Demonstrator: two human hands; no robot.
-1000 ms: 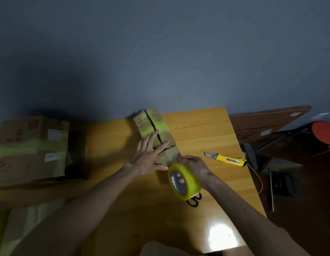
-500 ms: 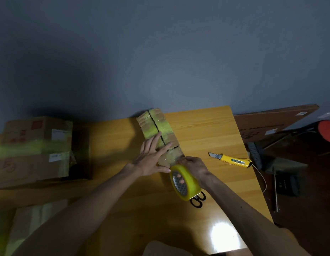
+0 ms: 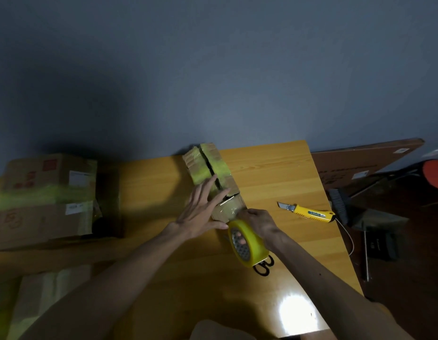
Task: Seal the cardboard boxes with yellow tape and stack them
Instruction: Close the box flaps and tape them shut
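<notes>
A narrow cardboard box [image 3: 208, 165] lies on the wooden table [image 3: 281, 177], its two top flaps split by a dark seam and crossed by old yellow tape. My left hand [image 3: 200, 212] lies flat on the box's near half with fingers spread. My right hand [image 3: 258, 222] grips a roll of yellow tape [image 3: 247, 242] at the box's near end, where a clear-looking strip [image 3: 225, 211] covers the cardboard. Two larger taped boxes [image 3: 46, 200] sit stacked at the left.
A yellow utility knife [image 3: 308, 212] with its blade out lies right of the box. Black scissors [image 3: 263, 266] peek from under the tape roll. Flattened cardboard [image 3: 360, 160], a brush [image 3: 338, 202] and a red stool [image 3: 435, 174] sit past the table's right edge.
My left hand has slid slightly farther along the box top. The tape roll stays at the near end in my right hand. The view has shifted a little.
</notes>
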